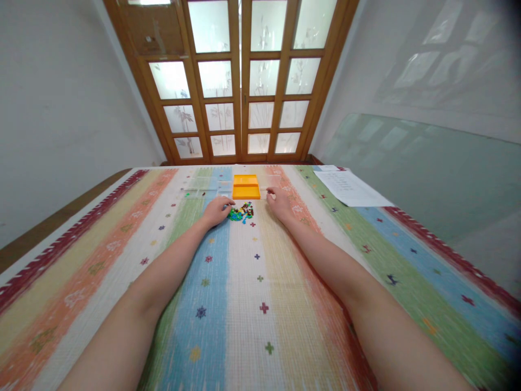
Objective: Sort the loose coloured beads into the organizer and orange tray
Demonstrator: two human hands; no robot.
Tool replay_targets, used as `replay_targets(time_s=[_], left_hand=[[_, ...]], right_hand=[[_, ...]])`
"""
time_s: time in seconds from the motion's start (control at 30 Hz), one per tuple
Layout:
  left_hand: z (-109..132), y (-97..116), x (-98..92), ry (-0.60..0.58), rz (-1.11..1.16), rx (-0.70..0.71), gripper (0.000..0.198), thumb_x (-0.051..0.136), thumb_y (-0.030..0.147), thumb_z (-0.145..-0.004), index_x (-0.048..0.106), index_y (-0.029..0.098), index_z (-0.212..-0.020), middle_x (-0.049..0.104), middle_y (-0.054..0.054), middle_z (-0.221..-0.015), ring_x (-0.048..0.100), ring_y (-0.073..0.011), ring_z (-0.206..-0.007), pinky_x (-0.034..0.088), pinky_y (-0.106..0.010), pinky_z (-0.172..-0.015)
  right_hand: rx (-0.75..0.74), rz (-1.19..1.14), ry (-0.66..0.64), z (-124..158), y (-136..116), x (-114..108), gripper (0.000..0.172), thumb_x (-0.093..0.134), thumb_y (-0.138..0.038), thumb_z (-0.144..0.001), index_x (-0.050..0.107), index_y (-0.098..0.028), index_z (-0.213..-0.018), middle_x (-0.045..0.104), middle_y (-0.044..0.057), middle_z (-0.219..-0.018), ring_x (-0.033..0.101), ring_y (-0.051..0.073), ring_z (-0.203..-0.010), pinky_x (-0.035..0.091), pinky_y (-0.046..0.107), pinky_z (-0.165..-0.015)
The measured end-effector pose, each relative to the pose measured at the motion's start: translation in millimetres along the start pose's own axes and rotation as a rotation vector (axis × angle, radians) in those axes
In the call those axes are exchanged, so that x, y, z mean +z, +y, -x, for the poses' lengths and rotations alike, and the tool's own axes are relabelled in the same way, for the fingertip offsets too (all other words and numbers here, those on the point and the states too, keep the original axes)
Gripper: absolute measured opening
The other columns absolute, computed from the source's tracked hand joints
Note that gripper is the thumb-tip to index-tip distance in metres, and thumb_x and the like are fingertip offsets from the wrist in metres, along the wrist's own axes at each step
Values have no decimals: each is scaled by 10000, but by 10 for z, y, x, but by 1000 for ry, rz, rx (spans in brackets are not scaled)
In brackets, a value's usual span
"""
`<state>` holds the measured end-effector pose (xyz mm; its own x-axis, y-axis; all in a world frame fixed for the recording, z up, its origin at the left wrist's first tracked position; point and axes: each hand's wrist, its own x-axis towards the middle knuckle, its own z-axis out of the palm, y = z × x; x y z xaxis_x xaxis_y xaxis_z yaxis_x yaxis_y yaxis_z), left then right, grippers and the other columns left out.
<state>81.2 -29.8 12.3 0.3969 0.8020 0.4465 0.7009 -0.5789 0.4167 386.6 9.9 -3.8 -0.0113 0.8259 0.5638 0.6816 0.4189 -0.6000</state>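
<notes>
A loose pile of small coloured pieces (243, 212), mostly green, blue, brown and yellow, lies on the striped tablecloth. At its left edge rests my left hand (217, 211), fingers slightly apart and fingertips touching or just beside the pieces; nothing shows in it. My right hand (279, 203) is to the right of the pile, by the near right corner of a yellow two-part tray (246, 185). Its thumb and forefinger are drawn together; whatever they hold is too small to make out. The tray stands just behind the pile, its compartments facing up.
Left of the yellow tray lies a clear plastic container (211, 191), with a few green and brown pieces in its area. A clear flat panel (271, 181) is at the tray's right. White paper sheets (348, 186) lie at the table's far right, beside a glass panel (427, 168).
</notes>
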Motion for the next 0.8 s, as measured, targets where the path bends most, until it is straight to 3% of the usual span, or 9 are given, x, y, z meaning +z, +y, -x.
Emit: replay_targets(time_s=[0.2, 0.4, 0.8], left_hand=[[-6, -57, -21, -26, -14, -1, 316, 530, 106, -828, 764, 208, -1015, 753, -64, -1066, 666, -247, -1062, 511, -417, -1029], [0, -70, -91, -76, 53, 49, 306, 551, 103, -715, 731, 200, -942, 717, -57, -1007, 645, -243, -1007, 527, -391, -954], [7, -41, -120, -136, 49, 112, 176, 619, 224, -809, 727, 206, -947, 710, -58, -1003, 644, -247, -1003, 508, -403, -972]], right_hand=[[30, 85, -7, 0, 69, 22, 434, 572, -271, -935, 684, -157, -1338, 700, 161, -1349, 627, 328, -1264, 458, 518, -1140], [-14, 115, -29, 12, 54, 25, 413, 566, -272, -945, 687, -152, -1320, 698, 162, -1341, 617, 326, -1271, 457, 516, -1141], [-154, 135, -60, 73, -77, 71, 332, 585, -233, -948, 709, -180, -1251, 719, 146, -1240, 609, 322, -1231, 479, 499, -1091]])
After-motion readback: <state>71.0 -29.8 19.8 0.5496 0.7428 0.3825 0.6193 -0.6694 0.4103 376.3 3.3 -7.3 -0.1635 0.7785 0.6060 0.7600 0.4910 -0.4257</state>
